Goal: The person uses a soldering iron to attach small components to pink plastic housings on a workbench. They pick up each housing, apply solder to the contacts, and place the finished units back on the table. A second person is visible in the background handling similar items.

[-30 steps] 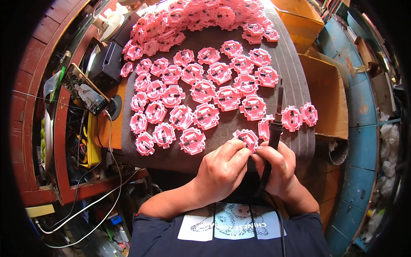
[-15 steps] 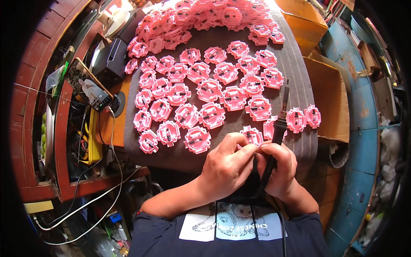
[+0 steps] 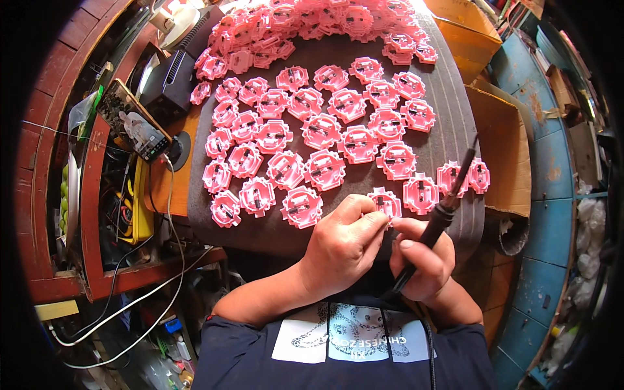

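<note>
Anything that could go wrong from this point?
The right hand holds a black pen-shaped tool that, in this view, crosses a pink part; swinging it might knock that part. The black cord lying over the dark shirt could perhaps snag.

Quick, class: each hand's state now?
Left hand: closed, pinching beside a round pink plastic piece; grip hidden.
Right hand: closed, holding a slim black pen-shaped tool.

A black soldering iron (image 3: 439,223) slants near a pink casing (image 3: 387,202).
</note>
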The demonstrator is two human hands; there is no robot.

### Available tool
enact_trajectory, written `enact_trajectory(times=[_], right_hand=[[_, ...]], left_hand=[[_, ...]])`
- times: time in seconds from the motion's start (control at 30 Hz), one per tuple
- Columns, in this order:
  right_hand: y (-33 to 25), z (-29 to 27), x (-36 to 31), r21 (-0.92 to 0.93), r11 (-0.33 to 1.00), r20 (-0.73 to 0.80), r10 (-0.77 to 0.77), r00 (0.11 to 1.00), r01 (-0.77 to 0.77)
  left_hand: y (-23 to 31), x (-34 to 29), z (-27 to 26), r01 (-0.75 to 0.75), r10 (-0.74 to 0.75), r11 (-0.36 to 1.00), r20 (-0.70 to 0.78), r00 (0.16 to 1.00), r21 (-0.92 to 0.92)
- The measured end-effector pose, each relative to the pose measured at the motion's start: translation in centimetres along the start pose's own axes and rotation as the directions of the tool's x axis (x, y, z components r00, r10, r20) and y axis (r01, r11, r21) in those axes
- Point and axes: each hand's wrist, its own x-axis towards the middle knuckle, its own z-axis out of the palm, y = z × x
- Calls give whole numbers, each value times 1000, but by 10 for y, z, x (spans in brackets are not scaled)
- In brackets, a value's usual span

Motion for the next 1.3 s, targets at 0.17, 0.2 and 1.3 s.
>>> enact_trajectory(times=[0.17, 0.2, 1.3], right_hand=[[4, 4, -4, -58, 998, 21, 9, 1000, -8], [4, 3, -5, -66, 998, 25, 3, 1000, -2], [-12, -65, -16, 63, 998, 123, 11, 992, -19]], left_hand=[[-1, -1, 2, -3, 4, 999, -41, 999, 35], [-2, -2, 3, -3, 4, 999, -47, 999, 33], [2, 2, 4, -48, 48, 990, 3, 999, 131]])
